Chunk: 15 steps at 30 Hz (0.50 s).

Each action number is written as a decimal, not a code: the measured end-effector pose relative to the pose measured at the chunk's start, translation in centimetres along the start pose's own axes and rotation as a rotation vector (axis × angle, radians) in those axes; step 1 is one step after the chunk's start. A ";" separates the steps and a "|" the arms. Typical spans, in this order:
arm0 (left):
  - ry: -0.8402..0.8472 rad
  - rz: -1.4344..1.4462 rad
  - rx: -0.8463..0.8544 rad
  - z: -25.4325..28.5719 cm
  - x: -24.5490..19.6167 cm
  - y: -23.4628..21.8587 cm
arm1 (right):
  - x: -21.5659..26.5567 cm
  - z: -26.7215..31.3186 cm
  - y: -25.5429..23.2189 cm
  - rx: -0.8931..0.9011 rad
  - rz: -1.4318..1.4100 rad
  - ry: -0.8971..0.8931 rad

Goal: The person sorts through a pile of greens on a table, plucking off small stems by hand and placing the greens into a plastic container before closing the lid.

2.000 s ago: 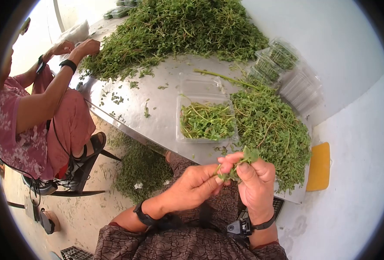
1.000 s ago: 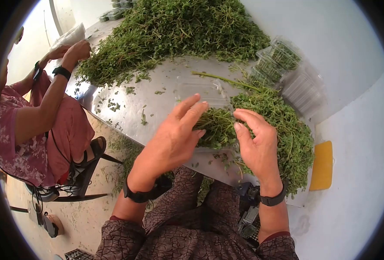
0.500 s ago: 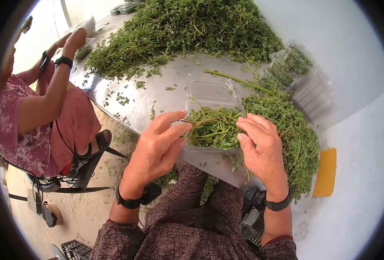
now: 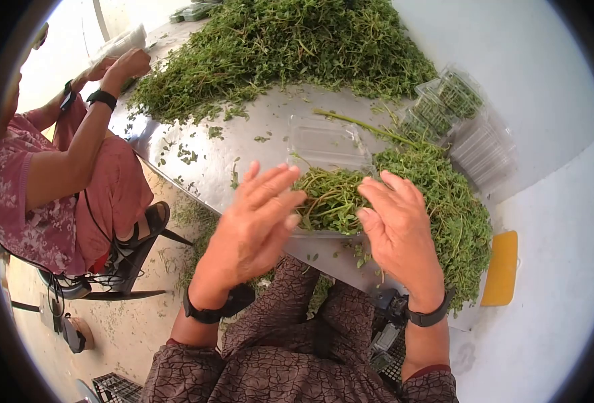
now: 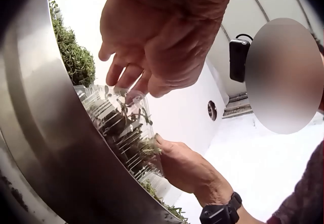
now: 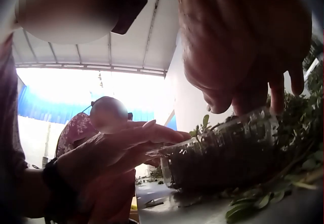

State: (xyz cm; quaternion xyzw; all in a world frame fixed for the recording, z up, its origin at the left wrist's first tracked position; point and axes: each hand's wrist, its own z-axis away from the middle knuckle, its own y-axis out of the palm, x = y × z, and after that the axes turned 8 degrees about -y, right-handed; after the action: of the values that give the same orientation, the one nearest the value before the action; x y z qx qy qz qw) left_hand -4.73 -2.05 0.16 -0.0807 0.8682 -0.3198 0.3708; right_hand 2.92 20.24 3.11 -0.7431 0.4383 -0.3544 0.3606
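Note:
An open clear plastic box with its lid folded back stands near the table's front edge, filled with green leafy stems. My left hand is at its left side, fingers spread and relaxed, holding nothing. On the other side my right hand has its fingertips at the box's right rim, loosely bent. In the right wrist view the box lies between both hands, a sprig standing above its rim. The left wrist view shows the left hand over one end of the box.
A large heap of greens covers the table's back; a smaller heap lies right of the box. Filled boxes and stacked empty ones stand at the right wall. Another person sits at the left. Loose leaves dot the metal table.
Both hands have parted from a small sprig held between them and moved forward to the box's sides. Most recently the left hand has shifted slightly up and right. The seated person's hands have moved too.

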 end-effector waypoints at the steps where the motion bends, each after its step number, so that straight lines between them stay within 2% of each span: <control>1: -0.007 0.000 -0.001 0.2 0.4 -0.3 | 0.0 0.1 -0.3 -0.027 -0.003 0.004; 3: -0.021 0.075 -0.036 0.7 1.3 -1.0 | 0.3 0.1 -1.0 -0.023 -0.019 -0.020; 7: -0.026 0.033 -0.072 1.7 1.4 -1.3 | 1.4 0.1 -1.6 0.027 -0.061 -0.080; 15: 0.064 0.008 0.053 2.3 1.3 -0.1 | 2.2 0.8 -0.3 0.122 -0.055 -0.098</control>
State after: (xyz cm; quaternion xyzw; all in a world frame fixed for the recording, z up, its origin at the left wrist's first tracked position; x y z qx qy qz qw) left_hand -4.05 -3.76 -1.73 -0.0572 0.8711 -0.3437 0.3462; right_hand 4.49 18.51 3.43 -0.7481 0.3770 -0.3534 0.4163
